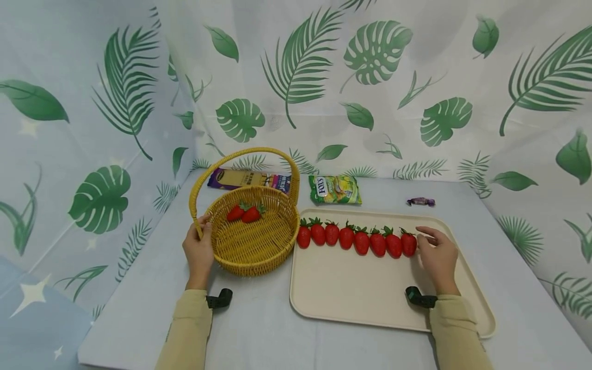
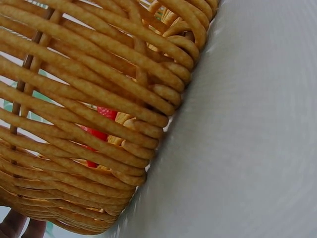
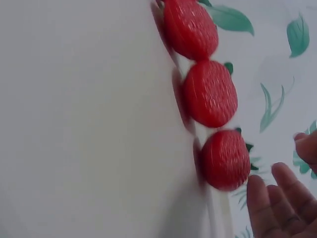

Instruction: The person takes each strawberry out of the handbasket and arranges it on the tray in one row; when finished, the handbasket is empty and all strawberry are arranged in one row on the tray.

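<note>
My left hand grips the left rim of a yellow woven basket at the foot of its arched handle. Two strawberries lie inside, towards the back left. Through the weave in the left wrist view, bits of a red strawberry show. Several more strawberries form a row across a cream tray. Beside the rightmost strawberry is my right hand, holding nothing. In the right wrist view its fingers are extended close to that strawberry; whether they touch is unclear.
Behind the basket lies a purple and gold packet. A green candy bag rests behind the tray, with a small purple wrapped candy farther right. Leaf-patterned cloth walls stand at the back and sides of the white table.
</note>
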{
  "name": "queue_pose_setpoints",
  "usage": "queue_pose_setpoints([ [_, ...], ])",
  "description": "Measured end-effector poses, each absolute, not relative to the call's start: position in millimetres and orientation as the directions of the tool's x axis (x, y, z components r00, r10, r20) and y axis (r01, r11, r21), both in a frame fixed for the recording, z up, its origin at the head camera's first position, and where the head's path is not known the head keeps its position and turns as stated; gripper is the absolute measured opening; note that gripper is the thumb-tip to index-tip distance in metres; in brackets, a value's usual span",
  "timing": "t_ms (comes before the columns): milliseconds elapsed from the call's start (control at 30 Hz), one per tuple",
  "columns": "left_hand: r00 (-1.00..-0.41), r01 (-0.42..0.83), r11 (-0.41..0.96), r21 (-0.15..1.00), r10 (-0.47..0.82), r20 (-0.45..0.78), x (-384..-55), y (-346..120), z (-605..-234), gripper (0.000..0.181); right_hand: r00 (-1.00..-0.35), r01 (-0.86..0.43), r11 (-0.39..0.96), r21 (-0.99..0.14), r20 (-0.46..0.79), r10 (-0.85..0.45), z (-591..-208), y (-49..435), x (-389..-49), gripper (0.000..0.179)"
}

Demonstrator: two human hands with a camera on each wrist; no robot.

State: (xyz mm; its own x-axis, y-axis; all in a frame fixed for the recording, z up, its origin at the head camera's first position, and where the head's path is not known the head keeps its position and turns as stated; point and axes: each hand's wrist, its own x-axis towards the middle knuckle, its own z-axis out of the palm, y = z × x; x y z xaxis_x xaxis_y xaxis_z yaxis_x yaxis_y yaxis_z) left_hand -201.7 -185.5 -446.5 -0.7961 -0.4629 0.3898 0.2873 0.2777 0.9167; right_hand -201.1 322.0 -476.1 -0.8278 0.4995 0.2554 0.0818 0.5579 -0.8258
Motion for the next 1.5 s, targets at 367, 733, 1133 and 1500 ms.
queue_pose_setpoints([
  [367, -0.804, 0.285, 0.258, 0.923, -0.46, 0.376, -203.3, -186.1, -446.6, 0.018, -0.937, -0.141, 0.389, -0.91, 0.249, 0.244, -462.5, 256.1, -204.9, 0.021],
  [733, -0.803, 0.278, 0.265, 0.923, -0.464, 0.375, -204.0, -186.9, -445.5, 0.024, -0.972, -0.229, 0.33, -0.916, 0.199, -0.124, -423.3, 179.0, -209.2, 0.018],
  [1133, -0.787, 0.279, 0.263, 0.924, -0.488, 0.377, -202.4, -184.7, -442.6, 0.018, -0.941, -0.248, 0.415, -0.875, 0.116, -0.319, -404.9, 110.6, -245.4, 0.026],
  [1500, -0.789, 0.277, 0.261, 0.925, -0.487, 0.374, -203.8, -185.1, -444.4, 0.018, -0.949, -0.154, 0.343, -0.927, 0.043, -0.312, -401.0, 70.7, -275.2, 0.029],
])
